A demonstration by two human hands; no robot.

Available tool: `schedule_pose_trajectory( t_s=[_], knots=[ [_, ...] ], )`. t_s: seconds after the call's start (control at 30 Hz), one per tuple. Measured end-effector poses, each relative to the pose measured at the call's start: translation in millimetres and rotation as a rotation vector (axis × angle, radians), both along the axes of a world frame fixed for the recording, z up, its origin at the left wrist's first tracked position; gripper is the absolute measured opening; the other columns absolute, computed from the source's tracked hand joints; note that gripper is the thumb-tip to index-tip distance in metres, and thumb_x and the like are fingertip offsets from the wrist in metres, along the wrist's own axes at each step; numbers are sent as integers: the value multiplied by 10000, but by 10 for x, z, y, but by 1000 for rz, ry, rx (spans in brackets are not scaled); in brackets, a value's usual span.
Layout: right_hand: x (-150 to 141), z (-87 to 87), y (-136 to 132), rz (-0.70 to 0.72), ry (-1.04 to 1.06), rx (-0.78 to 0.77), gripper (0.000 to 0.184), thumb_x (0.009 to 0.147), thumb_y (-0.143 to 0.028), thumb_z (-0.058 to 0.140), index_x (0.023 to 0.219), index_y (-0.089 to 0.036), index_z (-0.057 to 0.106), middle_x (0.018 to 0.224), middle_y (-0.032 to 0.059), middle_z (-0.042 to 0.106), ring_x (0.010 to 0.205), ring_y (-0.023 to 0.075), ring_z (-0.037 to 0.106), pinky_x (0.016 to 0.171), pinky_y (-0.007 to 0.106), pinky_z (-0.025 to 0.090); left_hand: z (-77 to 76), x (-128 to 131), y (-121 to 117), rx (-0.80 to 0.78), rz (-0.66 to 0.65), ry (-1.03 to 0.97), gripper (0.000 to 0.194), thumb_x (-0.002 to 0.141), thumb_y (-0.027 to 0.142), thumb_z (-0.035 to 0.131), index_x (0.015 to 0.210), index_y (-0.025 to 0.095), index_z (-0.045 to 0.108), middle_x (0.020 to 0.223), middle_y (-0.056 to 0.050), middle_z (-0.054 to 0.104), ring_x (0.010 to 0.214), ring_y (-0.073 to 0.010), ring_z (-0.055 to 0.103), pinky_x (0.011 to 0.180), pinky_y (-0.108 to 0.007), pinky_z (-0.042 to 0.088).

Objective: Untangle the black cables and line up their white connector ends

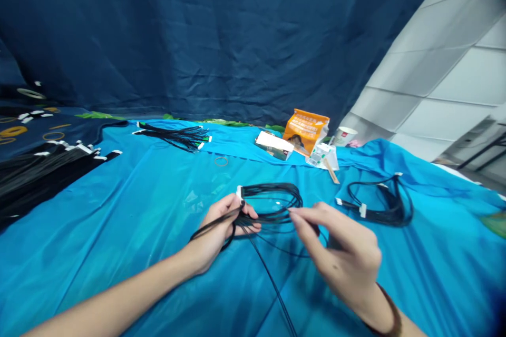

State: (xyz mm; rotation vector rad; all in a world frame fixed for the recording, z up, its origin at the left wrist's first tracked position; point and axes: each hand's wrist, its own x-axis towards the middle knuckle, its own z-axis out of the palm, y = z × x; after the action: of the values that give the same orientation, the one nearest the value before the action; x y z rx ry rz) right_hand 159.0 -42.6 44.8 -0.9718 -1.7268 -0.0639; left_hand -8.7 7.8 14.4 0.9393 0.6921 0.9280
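A loop of thin black cables with a white connector at one end hangs between my two hands over the blue cloth. My left hand is closed round the bundle near the connector, and loose strands cross its palm and wrist. Thumb and forefinger of my right hand pinch the loop's right side. Several strands trail down from the bundle toward the front edge of view. Farther right, another coiled black cable bundle with white connectors lies on the cloth.
The blue cloth is wrinkled. Many black cables with white connectors lie at the left. A smaller cable bundle, a rubber band, a white box, an orange bag and a paper cup are farther back.
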Motion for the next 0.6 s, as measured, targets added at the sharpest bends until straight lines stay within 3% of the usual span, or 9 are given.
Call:
schedule_pose_trajectory(
  t_s=[0.07, 0.2, 0.6],
  knots=[
    [-26, -47, 14, -4, -178, 109, 139, 730, -50, 588, 829, -146, 587, 618, 12, 562, 535, 98, 456, 509, 234, 376, -8, 30, -52, 25, -59, 71, 244, 781, 384, 482, 755, 149, 544, 775, -39, 591, 694, -148, 595, 740, -345, 471],
    [-51, -131, 43, -6, -337, 59, 49, 771, -101, 551, 769, -135, 586, 576, 20, 515, 547, 120, 401, 512, 265, 325, -28, 60, -112, 83, -112, 121, 246, 786, 383, 475, 734, 152, 542, 727, -7, 567, 698, -116, 563, 705, -263, 459],
    [-44, -175, 65, -1, -404, -3, 74, 788, -118, 531, 737, -130, 583, 586, 23, 527, 571, 126, 376, 537, 273, 312, -25, 51, -118, 88, -67, 146, 246, 743, 387, 531, 688, 150, 572, 673, 5, 548, 658, -105, 510, 634, -203, 421]
  ],
)
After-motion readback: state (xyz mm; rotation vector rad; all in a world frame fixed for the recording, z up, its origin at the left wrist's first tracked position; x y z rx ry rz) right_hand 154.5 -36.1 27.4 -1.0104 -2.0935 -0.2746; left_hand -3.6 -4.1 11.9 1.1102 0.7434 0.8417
